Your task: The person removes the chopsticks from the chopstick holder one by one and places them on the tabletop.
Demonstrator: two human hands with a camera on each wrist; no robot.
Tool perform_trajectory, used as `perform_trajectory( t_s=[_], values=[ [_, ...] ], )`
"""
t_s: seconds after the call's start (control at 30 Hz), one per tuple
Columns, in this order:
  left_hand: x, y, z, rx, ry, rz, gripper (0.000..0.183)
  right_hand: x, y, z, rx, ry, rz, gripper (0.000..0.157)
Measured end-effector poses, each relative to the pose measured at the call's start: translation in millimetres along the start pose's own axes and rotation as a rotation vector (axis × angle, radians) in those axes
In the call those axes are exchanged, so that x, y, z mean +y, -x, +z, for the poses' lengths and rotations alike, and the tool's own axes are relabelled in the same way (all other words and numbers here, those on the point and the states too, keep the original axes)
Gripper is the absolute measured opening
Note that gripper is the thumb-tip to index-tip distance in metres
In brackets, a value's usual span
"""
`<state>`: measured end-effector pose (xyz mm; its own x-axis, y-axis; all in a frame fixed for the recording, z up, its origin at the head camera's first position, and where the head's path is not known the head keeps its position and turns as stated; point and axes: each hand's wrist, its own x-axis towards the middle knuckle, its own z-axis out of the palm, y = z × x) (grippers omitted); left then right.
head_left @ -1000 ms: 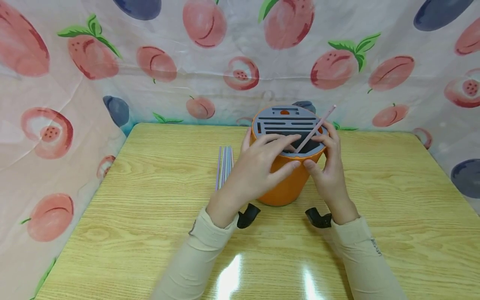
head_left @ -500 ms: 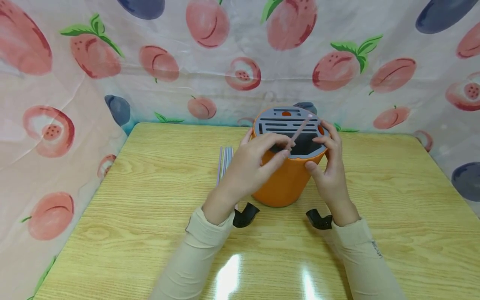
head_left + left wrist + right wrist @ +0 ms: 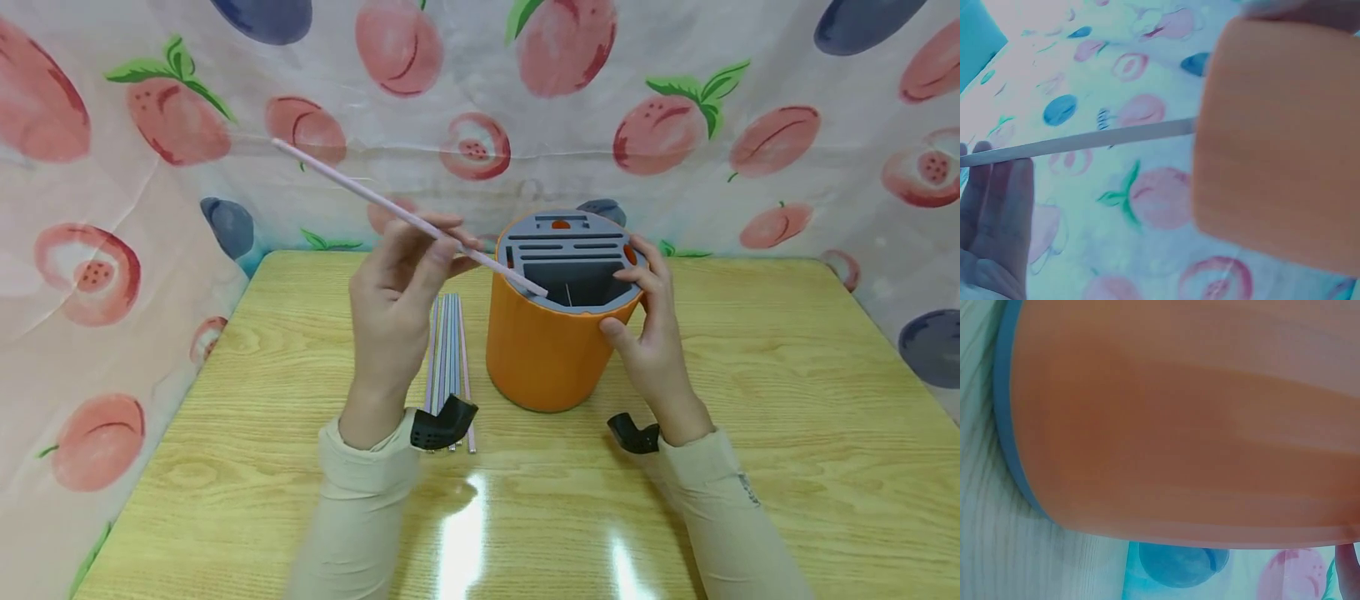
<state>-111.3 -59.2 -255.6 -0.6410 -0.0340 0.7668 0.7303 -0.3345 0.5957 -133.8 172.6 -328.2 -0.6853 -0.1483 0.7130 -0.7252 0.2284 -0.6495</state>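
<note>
In the head view an orange knife block (image 3: 547, 358) with a grey slotted top (image 3: 577, 242) stands upright on the table. My left hand (image 3: 390, 308) pinches a pink chopstick (image 3: 352, 185) between thumb and fingers, left of the block. The chopstick slants, its lower end over the near-left rim by the large opening; whether it touches cannot be told. My right hand (image 3: 656, 342) grips the rim on the right, thumb outside and a finger over the opening. The left wrist view shows the chopstick (image 3: 1110, 137) across the fingers (image 3: 1004, 206). Orange wall (image 3: 1179, 437) fills most of the right wrist view.
Several thin pastel chopsticks (image 3: 448, 350) lie side by side on the wooden table (image 3: 247, 400), left of the block and partly behind the left wrist's black camera mount (image 3: 442, 422). A peach-print cloth (image 3: 555, 158) hangs behind the table.
My left hand has moved left, away from the block's opening. The chopstick came with it and now leans up to the left instead of up to the right. The right hand keeps its hold.
</note>
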Motion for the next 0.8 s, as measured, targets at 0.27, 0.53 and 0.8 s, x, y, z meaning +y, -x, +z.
perform_trajectory(
  t_s=[0.27,0.53,0.8],
  values=[
    [15.9,-5.9,-20.1,0.137,0.024,0.102,0.021,0,1,1.0,0.000,0.016,0.016,0.070],
    [22.7,-7.6,-30.6,0.150,-0.238,-0.115,0.019,-1,1,1.8,0.005,0.016,0.036,0.071],
    [-20.3,-2.1,-61.4,0.036,-0.612,-0.471,0.026,-2,1,1.7,0.004,0.012,0.037,0.070]
  ],
)
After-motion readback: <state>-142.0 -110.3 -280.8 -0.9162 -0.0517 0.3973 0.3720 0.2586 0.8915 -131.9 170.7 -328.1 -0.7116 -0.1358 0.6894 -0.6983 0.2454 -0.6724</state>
